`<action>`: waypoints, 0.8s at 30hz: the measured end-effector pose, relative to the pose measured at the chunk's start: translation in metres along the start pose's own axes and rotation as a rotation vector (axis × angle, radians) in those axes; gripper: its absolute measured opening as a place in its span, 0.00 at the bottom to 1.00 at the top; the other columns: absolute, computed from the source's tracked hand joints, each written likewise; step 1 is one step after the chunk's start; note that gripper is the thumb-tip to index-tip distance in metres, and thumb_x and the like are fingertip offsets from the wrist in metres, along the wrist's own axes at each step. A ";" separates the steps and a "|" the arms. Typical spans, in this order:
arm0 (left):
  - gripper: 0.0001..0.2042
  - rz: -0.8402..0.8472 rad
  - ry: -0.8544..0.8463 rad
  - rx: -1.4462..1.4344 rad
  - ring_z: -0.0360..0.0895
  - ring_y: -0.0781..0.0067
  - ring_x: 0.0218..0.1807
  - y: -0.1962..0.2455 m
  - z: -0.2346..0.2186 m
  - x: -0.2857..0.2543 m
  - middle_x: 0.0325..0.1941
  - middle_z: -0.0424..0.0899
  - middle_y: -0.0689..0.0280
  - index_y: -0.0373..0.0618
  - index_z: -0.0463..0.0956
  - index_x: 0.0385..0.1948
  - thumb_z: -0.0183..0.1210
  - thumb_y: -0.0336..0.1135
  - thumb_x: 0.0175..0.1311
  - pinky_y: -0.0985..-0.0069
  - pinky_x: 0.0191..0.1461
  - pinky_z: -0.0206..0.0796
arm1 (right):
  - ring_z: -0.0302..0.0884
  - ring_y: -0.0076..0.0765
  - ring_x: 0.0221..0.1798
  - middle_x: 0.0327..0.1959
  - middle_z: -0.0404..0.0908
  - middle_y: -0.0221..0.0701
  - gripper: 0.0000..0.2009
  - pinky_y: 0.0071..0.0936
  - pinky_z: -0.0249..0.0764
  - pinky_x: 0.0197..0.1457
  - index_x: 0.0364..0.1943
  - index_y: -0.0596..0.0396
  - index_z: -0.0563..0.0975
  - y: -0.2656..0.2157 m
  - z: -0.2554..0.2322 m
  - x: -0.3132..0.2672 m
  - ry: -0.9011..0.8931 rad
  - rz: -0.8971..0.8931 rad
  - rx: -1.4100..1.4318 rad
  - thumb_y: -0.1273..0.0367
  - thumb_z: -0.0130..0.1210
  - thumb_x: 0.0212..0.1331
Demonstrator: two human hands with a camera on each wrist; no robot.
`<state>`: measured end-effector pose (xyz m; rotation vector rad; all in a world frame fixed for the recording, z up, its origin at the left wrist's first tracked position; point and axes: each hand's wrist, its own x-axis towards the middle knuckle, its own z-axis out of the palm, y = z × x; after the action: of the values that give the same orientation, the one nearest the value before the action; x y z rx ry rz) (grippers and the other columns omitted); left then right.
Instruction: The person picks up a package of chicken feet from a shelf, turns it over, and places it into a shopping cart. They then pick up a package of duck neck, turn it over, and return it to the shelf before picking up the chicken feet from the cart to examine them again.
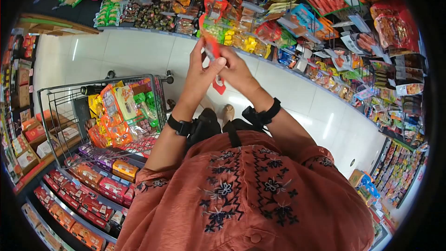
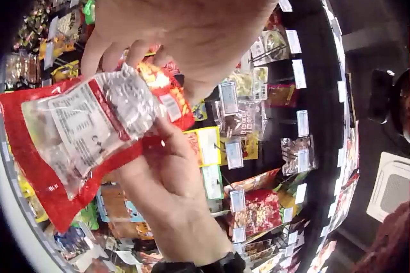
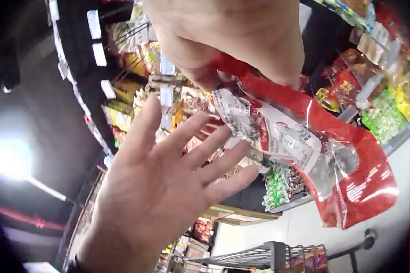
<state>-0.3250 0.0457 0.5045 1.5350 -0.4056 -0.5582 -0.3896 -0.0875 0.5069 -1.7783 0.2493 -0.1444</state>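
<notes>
A red-edged plastic snack packet [image 1: 212,46], with a clear window and a white printed label, is held up in front of the body. My right hand [image 1: 237,72] pinches it, thumb over its face in the left wrist view. Beside it is my left hand [image 1: 197,72]; in the right wrist view that left hand [image 3: 170,177] has its fingers spread straight, fingertips right at the packet [image 3: 349,174]. Printing and a silvery, crinkled portion show on the packet [image 2: 80,135] in the left wrist view.
A wire shopping cart [image 1: 49,100] stands at the left, loaded with bagged snacks [image 1: 123,107]. Ahead and to the right runs a rack of hanging packets [image 1: 297,23]. Shelves with red boxes [image 1: 86,197] are at lower left. Pale tiled floor [image 1: 139,49] lies between.
</notes>
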 end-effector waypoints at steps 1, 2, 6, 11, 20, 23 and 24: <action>0.36 -0.042 -0.015 -0.124 0.66 0.62 0.66 -0.002 -0.003 0.006 0.65 0.68 0.59 0.43 0.53 0.71 0.63 0.41 0.65 0.69 0.61 0.68 | 0.75 0.36 0.58 0.64 0.69 0.40 0.22 0.28 0.73 0.60 0.62 0.54 0.72 -0.001 0.008 0.001 0.019 -0.068 -0.114 0.71 0.56 0.61; 0.35 -0.085 -0.030 -0.247 0.68 0.64 0.65 -0.003 -0.008 0.011 0.63 0.69 0.60 0.42 0.54 0.71 0.62 0.41 0.66 0.69 0.60 0.69 | 0.74 0.35 0.58 0.63 0.70 0.41 0.23 0.28 0.72 0.60 0.62 0.55 0.72 0.001 0.016 0.001 0.038 -0.135 -0.229 0.71 0.56 0.61; 0.21 -0.288 0.097 -0.561 0.77 0.69 0.56 -0.013 -0.034 0.022 0.54 0.79 0.64 0.41 0.68 0.61 0.57 0.37 0.69 0.71 0.57 0.72 | 0.75 0.30 0.57 0.58 0.75 0.37 0.20 0.25 0.73 0.57 0.60 0.55 0.72 -0.005 0.013 0.008 -0.005 0.030 -0.034 0.74 0.54 0.62; 0.16 -0.338 0.055 -0.687 0.79 0.68 0.55 -0.019 -0.063 0.031 0.53 0.80 0.64 0.40 0.72 0.56 0.55 0.34 0.70 0.70 0.58 0.71 | 0.79 0.24 0.45 0.42 0.81 0.29 0.11 0.23 0.75 0.49 0.49 0.57 0.77 0.010 -0.010 0.028 0.181 0.071 0.119 0.74 0.54 0.62; 0.16 -0.440 -0.041 -0.757 0.79 0.68 0.56 -0.026 -0.067 0.040 0.54 0.81 0.62 0.39 0.73 0.56 0.56 0.35 0.70 0.69 0.61 0.70 | 0.78 0.22 0.43 0.43 0.82 0.29 0.13 0.23 0.75 0.48 0.49 0.58 0.78 -0.003 -0.017 0.053 0.111 0.176 0.156 0.68 0.57 0.64; 0.16 -0.484 -0.096 -0.733 0.79 0.69 0.54 -0.033 -0.064 0.044 0.53 0.81 0.62 0.40 0.74 0.55 0.57 0.36 0.70 0.70 0.60 0.71 | 0.77 0.21 0.39 0.40 0.82 0.29 0.12 0.22 0.76 0.42 0.46 0.58 0.78 0.006 -0.019 0.060 0.093 0.305 0.244 0.66 0.57 0.64; 0.17 -0.514 -0.098 -0.704 0.80 0.70 0.53 -0.040 -0.062 0.046 0.53 0.81 0.62 0.40 0.73 0.55 0.57 0.38 0.70 0.71 0.59 0.72 | 0.77 0.20 0.37 0.39 0.82 0.28 0.11 0.22 0.76 0.39 0.45 0.58 0.78 0.012 -0.020 0.059 0.095 0.349 0.214 0.65 0.57 0.65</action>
<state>-0.2551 0.0722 0.4593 0.9162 0.1282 -1.0502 -0.3380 -0.1241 0.4970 -1.4926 0.5857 -0.0041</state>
